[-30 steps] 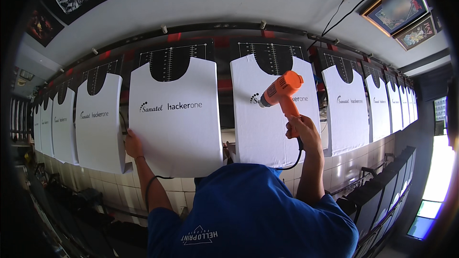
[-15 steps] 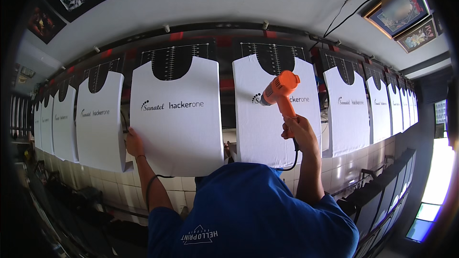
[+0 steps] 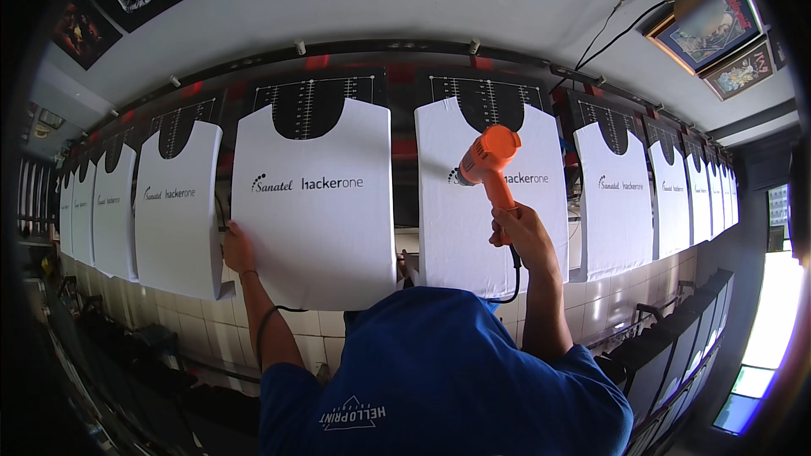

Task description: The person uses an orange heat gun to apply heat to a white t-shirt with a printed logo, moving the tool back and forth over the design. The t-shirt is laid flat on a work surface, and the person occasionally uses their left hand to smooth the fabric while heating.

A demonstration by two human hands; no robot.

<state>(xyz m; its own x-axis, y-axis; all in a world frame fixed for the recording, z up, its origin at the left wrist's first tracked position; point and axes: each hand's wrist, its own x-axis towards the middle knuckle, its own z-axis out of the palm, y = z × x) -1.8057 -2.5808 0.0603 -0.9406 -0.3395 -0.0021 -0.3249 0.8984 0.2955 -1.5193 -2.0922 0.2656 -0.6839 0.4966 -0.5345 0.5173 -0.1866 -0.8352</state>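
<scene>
My right hand (image 3: 522, 232) is wrapped round the handle of an orange heat gun (image 3: 492, 158), its nozzle aimed down and left. The gun is over the dark print on a white T-shirt (image 3: 448, 236), hiding part of that print. The shirt lies on a black board (image 3: 486, 89) marked with white ruler lines. My left hand (image 3: 237, 247) is at the left edge of another white T-shirt (image 3: 317, 245) with the same print. Its fingers look curled, partly hidden, and what they hold cannot be made out. A black cord (image 3: 517, 274) hangs from the gun's handle.
More printed white T-shirts (image 3: 176, 228) on boards line up to the left, and others (image 3: 621, 224) to the right. Behind them runs a dark rail (image 3: 389, 49). White tiles (image 3: 308, 329) show below. Framed pictures (image 3: 705, 21) and cables (image 3: 621, 4) are on the wall.
The heat gun has shifted and turned slightly, its nozzle still over the same print. My right hand has moved a little left. My left hand stays at the shirt's edge.
</scene>
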